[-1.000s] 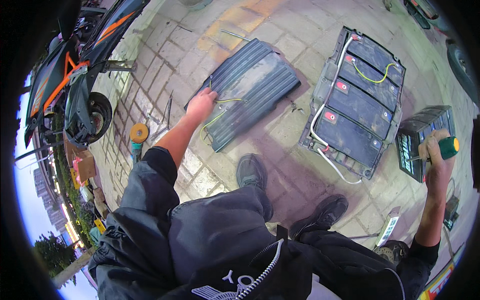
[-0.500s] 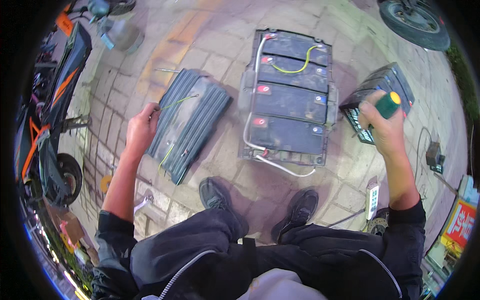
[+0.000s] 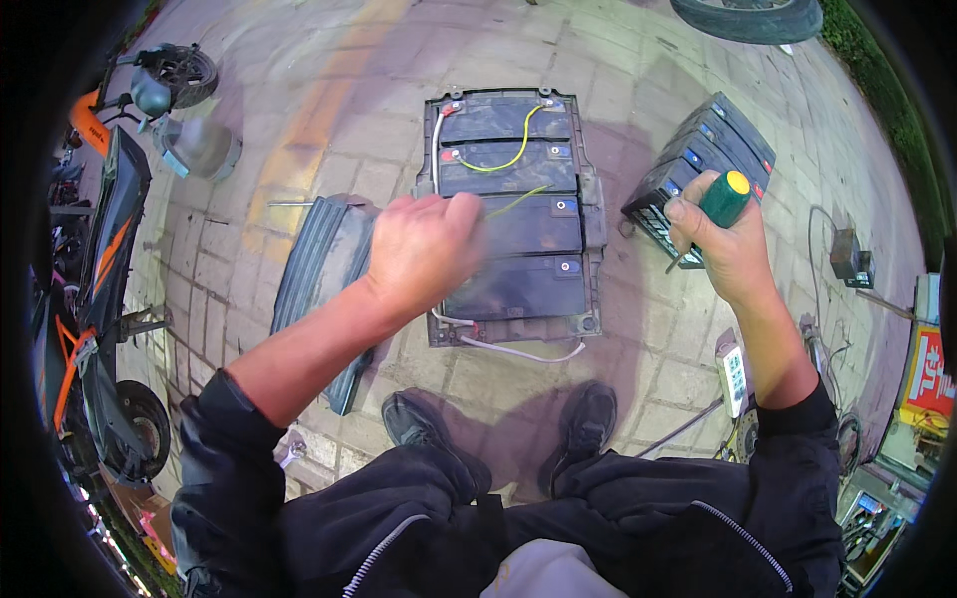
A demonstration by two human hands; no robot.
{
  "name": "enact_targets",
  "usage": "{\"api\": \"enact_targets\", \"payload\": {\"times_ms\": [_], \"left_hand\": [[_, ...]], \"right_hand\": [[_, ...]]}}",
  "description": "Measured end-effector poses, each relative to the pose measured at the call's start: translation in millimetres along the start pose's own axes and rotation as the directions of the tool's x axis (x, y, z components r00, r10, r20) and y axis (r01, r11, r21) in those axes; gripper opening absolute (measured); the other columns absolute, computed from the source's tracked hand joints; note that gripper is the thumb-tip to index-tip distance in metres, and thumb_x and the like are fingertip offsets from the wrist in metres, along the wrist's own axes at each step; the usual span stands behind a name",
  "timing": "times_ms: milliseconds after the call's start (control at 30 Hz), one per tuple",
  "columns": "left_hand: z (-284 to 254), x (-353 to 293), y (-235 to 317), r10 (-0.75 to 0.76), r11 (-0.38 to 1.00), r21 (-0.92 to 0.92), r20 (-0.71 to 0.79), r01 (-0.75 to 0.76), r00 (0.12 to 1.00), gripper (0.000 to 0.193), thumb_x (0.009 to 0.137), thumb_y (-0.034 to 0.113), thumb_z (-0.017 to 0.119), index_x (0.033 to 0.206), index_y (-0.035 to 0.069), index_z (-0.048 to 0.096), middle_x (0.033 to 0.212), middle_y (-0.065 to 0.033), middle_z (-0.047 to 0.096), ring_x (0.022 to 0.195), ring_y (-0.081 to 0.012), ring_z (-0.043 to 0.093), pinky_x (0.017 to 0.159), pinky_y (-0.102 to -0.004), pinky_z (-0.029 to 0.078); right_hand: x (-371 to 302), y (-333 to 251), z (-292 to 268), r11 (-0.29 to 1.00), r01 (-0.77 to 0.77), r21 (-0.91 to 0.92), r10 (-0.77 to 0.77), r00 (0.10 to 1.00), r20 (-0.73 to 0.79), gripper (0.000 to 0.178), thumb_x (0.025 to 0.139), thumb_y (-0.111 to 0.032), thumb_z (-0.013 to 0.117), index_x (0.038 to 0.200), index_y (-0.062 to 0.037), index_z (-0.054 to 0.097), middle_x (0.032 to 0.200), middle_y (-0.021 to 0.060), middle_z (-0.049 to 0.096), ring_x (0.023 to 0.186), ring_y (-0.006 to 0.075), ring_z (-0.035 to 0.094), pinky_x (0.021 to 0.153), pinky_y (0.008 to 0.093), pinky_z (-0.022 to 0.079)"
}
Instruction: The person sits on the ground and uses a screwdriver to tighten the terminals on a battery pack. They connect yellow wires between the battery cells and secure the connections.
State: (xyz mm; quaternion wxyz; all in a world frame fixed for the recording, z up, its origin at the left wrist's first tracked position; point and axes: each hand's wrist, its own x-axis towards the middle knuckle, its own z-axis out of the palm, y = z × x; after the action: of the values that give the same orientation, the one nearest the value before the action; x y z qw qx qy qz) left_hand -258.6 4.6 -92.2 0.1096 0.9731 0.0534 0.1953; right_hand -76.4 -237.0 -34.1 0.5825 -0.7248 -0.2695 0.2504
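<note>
My left hand [image 3: 421, 251], slightly blurred, is closed on a short yellow-green wire [image 3: 520, 201]. It hovers over the left side of a black battery tray [image 3: 590, 227] with several dark batteries [image 3: 518, 289] in a column. The wire's free end points up and right across them. A second yellow-green wire [image 3: 522, 149] joins terminals of the upper two batteries; a white cable [image 3: 435, 149] runs down the tray's left side. My right hand [image 3: 736, 254] grips a screwdriver [image 3: 726, 199] by its green handle, yellow cap up, shaft pointing down-left, in front of another battery group [image 3: 713, 135].
A ribbed dark cover [image 3: 309, 264] lies left of the tray, partly behind my left forearm. A white power strip [image 3: 733, 381] and a small black box [image 3: 850, 259] lie at right. An orange-black scooter [image 3: 115, 249] stands at far left; a wheel [image 3: 753, 20] is at the top.
My left hand has carried the wire from above the ribbed cover rightward to above the batteries. My right hand still holds the screwdriver. The view has shifted somewhat.
</note>
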Motion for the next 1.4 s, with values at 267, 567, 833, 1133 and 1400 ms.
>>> {"api": "enact_targets", "payload": {"times_ms": [267, 567, 833, 1133, 1400], "left_hand": [[58, 25, 14, -0.286, 0.955, 0.033, 0.354, 0.294, 0.890, 0.024, 0.080, 0.030, 0.061, 0.080, 0.007, 0.060, 0.068, -0.0153, 0.065, 0.066, -0.0353, 0.064, 0.061, -0.0447, 0.050], [48, 33, 9, -0.362, 0.884, -0.151, 0.376, 0.442, 0.853, 0.042, 0.077, 0.042, 0.068, 0.093, 0.004, 0.065, 0.072, -0.0165, 0.064, 0.071, -0.0335, 0.064, 0.066, -0.0427, 0.050], [-38, -110, -154, -0.801, 0.508, -0.156, 0.275, 0.847, 0.531, 0.028, 0.083, 0.024, 0.064, 0.096, -0.001, 0.067, 0.082, -0.0072, 0.067, 0.075, -0.0130, 0.060, 0.071, -0.0287, 0.047], [18, -310, -145, -0.840, 0.398, 0.082, 0.433, 0.914, 0.327, 0.025, 0.076, 0.018, 0.069, 0.098, 0.006, 0.066, 0.086, -0.0113, 0.067, 0.080, -0.0227, 0.065, 0.073, -0.0337, 0.049], [37, -304, -113, -0.793, 0.510, -0.009, 0.383, 0.860, 0.474, 0.025, 0.075, 0.018, 0.070, 0.093, 0.003, 0.062, 0.093, -0.0145, 0.063, 0.086, -0.0301, 0.062, 0.076, -0.0373, 0.049]], "right_hand": [[1, 1, -11, 1.000, -0.006, -0.016, 0.006, 1.000, 0.011, 0.029, 0.078, -0.024, 0.077, 0.074, -0.0088, 0.053, 0.063, -0.0024, 0.053, 0.056, 0.0069, 0.048, 0.053, 0.0228, 0.038], [17, 16, -3, 1.000, -0.016, -0.002, 0.016, 0.999, 0.044, 0.025, 0.078, -0.020, 0.076, 0.075, -0.0078, 0.054, 0.062, -0.0016, 0.053, 0.056, 0.0076, 0.050, 0.053, 0.0229, 0.038], [21, 37, -13, 0.988, -0.143, 0.063, 0.136, 0.985, 0.110, 0.017, 0.085, -0.017, 0.064, 0.087, -0.0062, 0.051, 0.063, -0.0023, 0.044, 0.055, 0.0079, 0.042, 0.052, 0.0233, 0.033], [32, 44, 23, 0.987, -0.138, -0.079, 0.156, 0.936, 0.316, 0.019, 0.086, -0.022, 0.063, 0.086, -0.0069, 0.051, 0.064, -0.0032, 0.041, 0.057, 0.0073, 0.038, 0.053, 0.0232, 0.031], [30, 47, 34, 0.975, -0.166, -0.146, 0.206, 0.921, 0.330, 0.018, 0.085, -0.019, 0.065, 0.088, -0.0063, 0.052, 0.069, -0.0029, 0.047, 0.060, 0.0071, 0.043, 0.055, 0.0222, 0.034]]}}
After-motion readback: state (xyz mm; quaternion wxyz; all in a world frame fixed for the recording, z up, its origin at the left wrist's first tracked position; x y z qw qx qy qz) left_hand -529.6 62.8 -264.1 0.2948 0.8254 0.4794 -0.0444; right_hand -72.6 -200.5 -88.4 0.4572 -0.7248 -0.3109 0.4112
